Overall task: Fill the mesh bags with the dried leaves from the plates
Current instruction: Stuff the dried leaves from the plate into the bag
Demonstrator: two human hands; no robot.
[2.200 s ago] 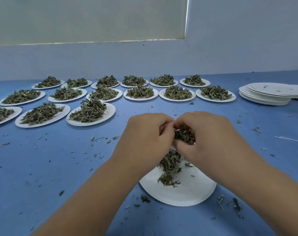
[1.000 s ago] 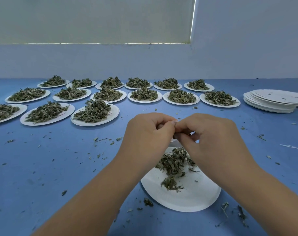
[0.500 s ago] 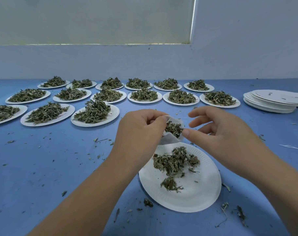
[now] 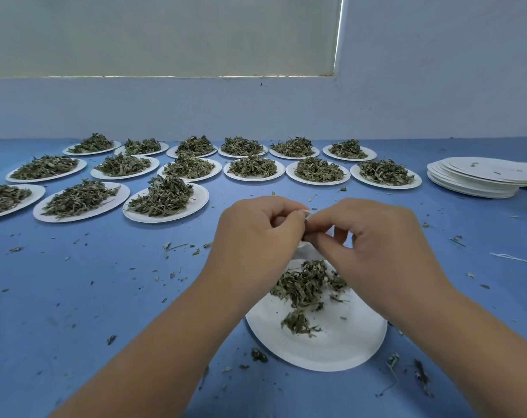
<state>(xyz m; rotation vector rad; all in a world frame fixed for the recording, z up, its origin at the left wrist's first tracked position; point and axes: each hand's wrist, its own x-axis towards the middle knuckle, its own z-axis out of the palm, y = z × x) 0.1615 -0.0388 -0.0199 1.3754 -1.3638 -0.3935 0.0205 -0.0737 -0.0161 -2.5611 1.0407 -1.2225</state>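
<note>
Well, the bag (image 4: 307, 252) sits right between my fingertips and is mostly hidden behind them. Only a white fold shows under my knuckles, and a small corner at the top. My left hand (image 4: 256, 233) pinches its mouth from one side with thumb and forefinger curled in. My right hand (image 4: 374, 236) pinches it from the other side, and the two hands touch. I cannot tell how full the bag is, because my fingers cover it.

Just below my fingers lies the plate (image 4: 331, 348) I am working from. Its leaves (image 4: 304, 288) are only a thin scatter near the far rim, and most of the paper is bare. I judge this bag well on its way but not done, since that remainder has yet to go in.

Beyond my fingertips most of the job waits: fifteen heaped plates (image 4: 200, 196) in three rows, none looking touched. Well off to the right of my right fingers, a stack (image 4: 473, 179) of empty plates flecked with bits suggests a fair number are already finished. No filled bags are in view. Around both hands crumbs (image 4: 178, 245) lie on the table (image 4: 75, 312), and a white string (image 4: 515, 259) lies far to the right.
</note>
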